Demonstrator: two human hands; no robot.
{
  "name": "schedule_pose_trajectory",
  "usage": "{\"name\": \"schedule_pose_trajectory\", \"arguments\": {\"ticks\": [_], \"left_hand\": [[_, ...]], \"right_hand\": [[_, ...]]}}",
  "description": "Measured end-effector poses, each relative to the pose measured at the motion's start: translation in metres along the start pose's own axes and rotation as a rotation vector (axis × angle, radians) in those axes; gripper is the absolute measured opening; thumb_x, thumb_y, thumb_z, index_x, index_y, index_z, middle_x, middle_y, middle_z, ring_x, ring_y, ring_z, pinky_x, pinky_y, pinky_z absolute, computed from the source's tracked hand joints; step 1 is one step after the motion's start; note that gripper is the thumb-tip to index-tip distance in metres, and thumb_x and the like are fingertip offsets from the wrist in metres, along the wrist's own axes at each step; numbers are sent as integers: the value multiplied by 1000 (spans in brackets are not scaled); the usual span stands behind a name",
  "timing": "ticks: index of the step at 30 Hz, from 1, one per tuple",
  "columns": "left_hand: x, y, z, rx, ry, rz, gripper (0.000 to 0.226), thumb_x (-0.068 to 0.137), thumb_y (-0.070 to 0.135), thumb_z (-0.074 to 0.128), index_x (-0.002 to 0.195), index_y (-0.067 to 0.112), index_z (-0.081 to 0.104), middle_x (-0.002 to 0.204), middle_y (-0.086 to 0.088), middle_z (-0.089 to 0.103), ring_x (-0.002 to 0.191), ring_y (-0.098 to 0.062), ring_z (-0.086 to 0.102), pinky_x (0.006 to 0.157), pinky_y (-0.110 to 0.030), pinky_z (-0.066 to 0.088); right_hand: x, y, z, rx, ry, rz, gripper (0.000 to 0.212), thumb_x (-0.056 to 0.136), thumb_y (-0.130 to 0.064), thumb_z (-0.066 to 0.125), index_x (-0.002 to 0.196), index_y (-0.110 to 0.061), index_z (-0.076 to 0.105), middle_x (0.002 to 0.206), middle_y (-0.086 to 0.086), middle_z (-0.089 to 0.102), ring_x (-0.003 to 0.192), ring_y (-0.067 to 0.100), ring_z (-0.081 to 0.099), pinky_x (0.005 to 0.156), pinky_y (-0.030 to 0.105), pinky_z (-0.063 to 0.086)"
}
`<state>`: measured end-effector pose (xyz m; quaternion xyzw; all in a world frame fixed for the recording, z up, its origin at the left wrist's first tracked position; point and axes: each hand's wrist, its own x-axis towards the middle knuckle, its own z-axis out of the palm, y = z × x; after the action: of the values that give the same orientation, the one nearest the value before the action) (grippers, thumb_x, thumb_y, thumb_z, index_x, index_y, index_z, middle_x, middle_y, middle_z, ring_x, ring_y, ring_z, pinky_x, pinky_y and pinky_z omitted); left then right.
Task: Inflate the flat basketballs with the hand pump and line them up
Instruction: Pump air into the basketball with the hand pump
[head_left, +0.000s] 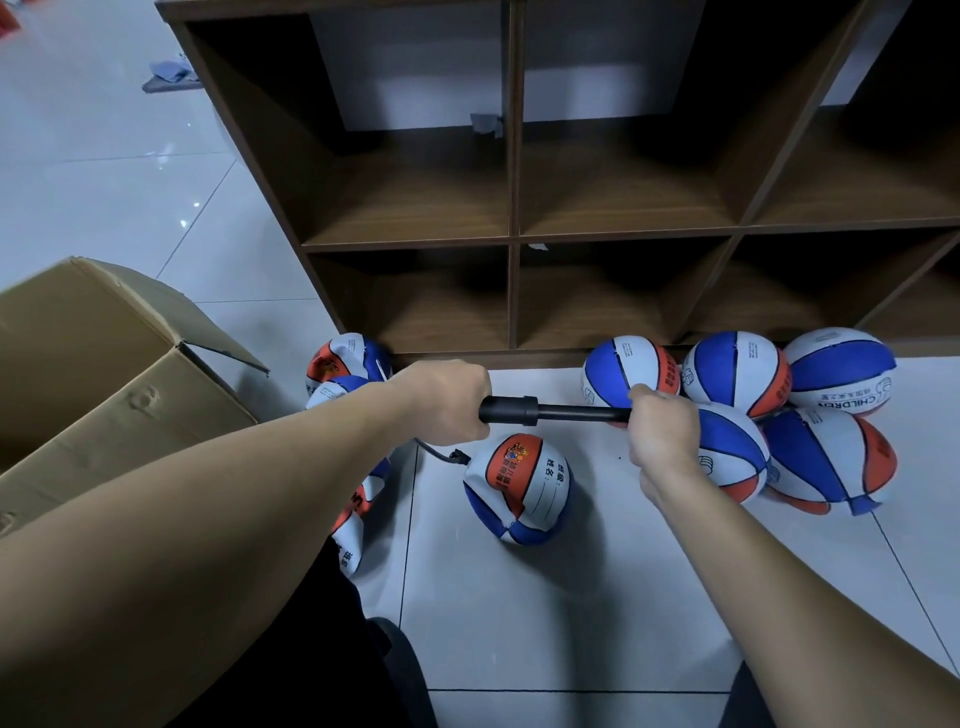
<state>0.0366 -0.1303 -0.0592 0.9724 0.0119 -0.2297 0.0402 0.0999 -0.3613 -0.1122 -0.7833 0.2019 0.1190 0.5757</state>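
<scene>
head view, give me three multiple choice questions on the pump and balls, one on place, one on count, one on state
1. Where does the hose end?
A. cardboard box
B. ball on the floor between the arms
C. shelf

2. How many round balls lie right of the pump?
A. two
B. five
C. nine

3. What state is the hosed ball in?
A. creased, part flat
B. fully round
C. burst

Answers:
1 B, the hose runs from the left hand to that ball.
2 B, five sit before the shelf.
3 A, its skin shows folds.

The right hand grips the handle.
</scene>
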Motion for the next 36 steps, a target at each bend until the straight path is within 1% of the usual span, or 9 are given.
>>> {"name": "schedule_pose_trajectory", "arguments": {"ticks": [6, 10, 17, 21, 28, 31, 32, 34, 36], "left_hand": [[2, 12, 4, 36, 53, 21, 13, 94, 33, 62, 82, 26, 62, 75, 2, 64, 68, -19, 63, 59, -33, 52], [2, 17, 4, 32, 78, 33, 12, 94, 33, 63, 95, 24, 71, 78, 2, 67, 73, -20, 67, 71, -40, 64], [-1, 26, 3, 14, 74, 25, 15, 93, 35, 62, 90, 22, 71, 77, 0, 69, 71, -24, 69, 71, -41, 64], [-1, 27, 5, 10, 63, 31, 17, 93, 37, 64, 93, 22, 71, 77, 0, 69, 71, -23, 70, 72, -42, 65], [5, 25, 3, 2, 97, 49, 14, 95, 35, 65, 98, 24, 72, 78, 2, 68, 74, -20, 68, 74, -40, 64], [7, 19, 4, 8, 79, 51, 12, 93, 34, 65, 92, 25, 71, 76, 2, 68, 73, -22, 69, 71, -40, 64], [7, 17, 5, 12, 67, 48, 11, 92, 34, 64, 89, 25, 70, 75, 2, 68, 73, -22, 69, 71, -40, 63], [7, 10, 6, 13, 28, 29, 11, 91, 34, 64, 87, 25, 68, 75, 1, 67, 73, -22, 68, 68, -38, 60], [7, -1, 7, 10, -10, -5, 12, 92, 33, 65, 83, 26, 65, 75, 1, 66, 70, -20, 65, 63, -35, 54]], "right_hand": [[-23, 1, 22, -44, 35, -111, 39, 91, -14, 53, 60, -18, 29, 55, -2, 29, 60, 26, 27, 60, 38, 24], [-34, -1, 33, -59, 21, -175, 38, 97, -14, 51, 65, -17, 31, 60, 1, 33, 60, 24, 30, 59, 38, 25], [-48, -4, 42, -116, -10, -295, 37, 99, -16, 48, 64, -15, 35, 63, 3, 41, 61, 23, 37, 60, 38, 32], [-51, -2, 44, -145, -25, -296, 36, 100, -17, 49, 66, -14, 37, 65, 4, 41, 62, 25, 37, 59, 39, 32], [-45, -9, 36, -154, -109, -283, 37, 102, -19, 51, 67, -17, 39, 63, -1, 40, 58, 19, 38, 52, 32, 32], [-41, -8, 32, -178, -154, -282, 36, 101, -16, 52, 67, -17, 38, 61, -1, 36, 55, 18, 33, 42, 23, 28], [-39, -6, 30, -183, -155, -272, 37, 99, -15, 52, 66, -17, 37, 61, -1, 35, 55, 19, 31, 42, 24, 26], [-30, -2, 23, -177, -130, -231, 39, 96, -13, 54, 64, -18, 33, 59, -2, 30, 59, 21, 27, 51, 34, 25], [-19, 1, 12, -134, -85, -164, 39, 91, -13, 56, 63, -20, 30, 58, -1, 27, 63, 24, 24, 58, 37, 21]]}}
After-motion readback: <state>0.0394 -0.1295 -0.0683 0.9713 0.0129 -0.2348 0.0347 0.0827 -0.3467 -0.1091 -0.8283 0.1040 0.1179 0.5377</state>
